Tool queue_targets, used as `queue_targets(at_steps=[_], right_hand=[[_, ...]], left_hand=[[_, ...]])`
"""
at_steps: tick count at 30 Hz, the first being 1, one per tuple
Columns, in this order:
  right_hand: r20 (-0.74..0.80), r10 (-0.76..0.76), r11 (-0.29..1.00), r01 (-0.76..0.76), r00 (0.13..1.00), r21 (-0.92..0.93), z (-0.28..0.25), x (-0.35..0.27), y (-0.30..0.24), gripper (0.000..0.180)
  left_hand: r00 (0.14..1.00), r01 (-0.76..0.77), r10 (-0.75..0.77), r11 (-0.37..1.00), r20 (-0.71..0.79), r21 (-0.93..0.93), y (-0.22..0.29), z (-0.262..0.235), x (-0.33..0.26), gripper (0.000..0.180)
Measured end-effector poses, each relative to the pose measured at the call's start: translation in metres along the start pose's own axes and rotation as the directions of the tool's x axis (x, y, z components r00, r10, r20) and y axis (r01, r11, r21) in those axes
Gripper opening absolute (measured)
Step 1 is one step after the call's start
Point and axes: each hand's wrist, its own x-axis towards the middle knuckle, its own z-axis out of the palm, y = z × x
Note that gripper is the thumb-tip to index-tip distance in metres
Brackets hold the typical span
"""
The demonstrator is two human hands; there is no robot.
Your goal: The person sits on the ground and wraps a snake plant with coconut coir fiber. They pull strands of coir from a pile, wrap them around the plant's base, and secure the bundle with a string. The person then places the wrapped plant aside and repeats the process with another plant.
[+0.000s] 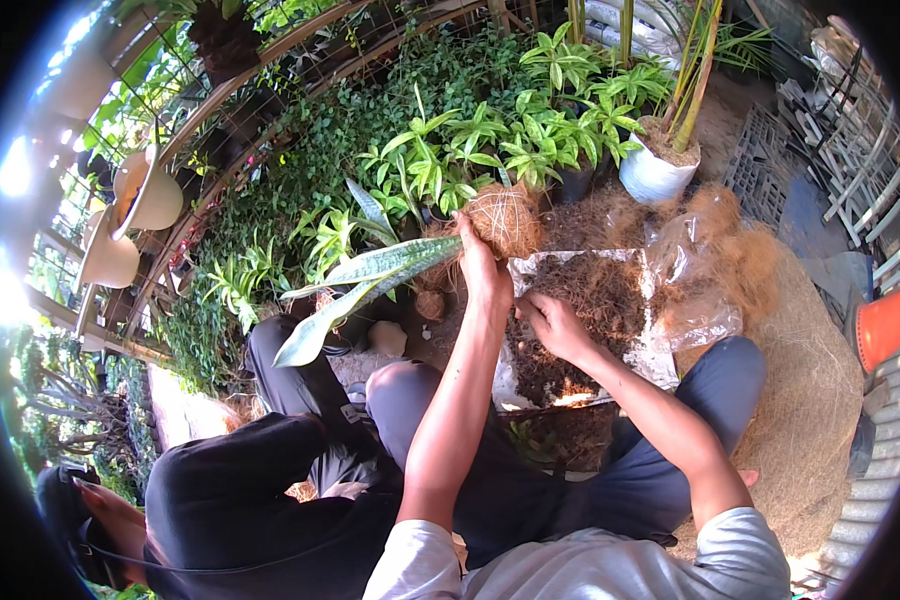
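Observation:
My left hand (482, 262) is closed around a coconut-fibre ball (505, 222) bound with pale string. A snake plant (370, 270) with long mottled green leaves sticks out of the ball toward the left, its leaves reaching over a bent knee. Just below and to the right, my right hand (553, 325) has its fingers curled together. Whatever it pinches, if anything, is too small to make out. Under that hand lies a white-edged tray or sack (660, 362) holding dark soil and loose fibre (592, 300).
Clear plastic bags of brown coir (705, 265) lie right of the soil. Leafy green plants (440, 150) and a white potted palm (658, 172) line the far side. An orange pot (882, 330) stands right. Another person's dark-trousered legs (240, 480) extend at the left.

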Motion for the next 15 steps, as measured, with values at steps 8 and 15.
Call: queue_targets(at_steps=[8,15], right_hand=[[0.217,0.033,0.985,0.005,0.976,-0.175,-0.057,0.019,-0.056,0.025],[0.133,0.119,0.985,-0.101,0.984,-0.137,-0.11,0.028,-0.086,0.023]], left_hand=[[0.973,0.071,-0.001,0.955,-0.233,0.289,0.001,0.018,-0.021,0.067],[0.988,-0.045,0.121,0.816,-0.095,0.577,-0.023,0.022,-0.032,0.062]])
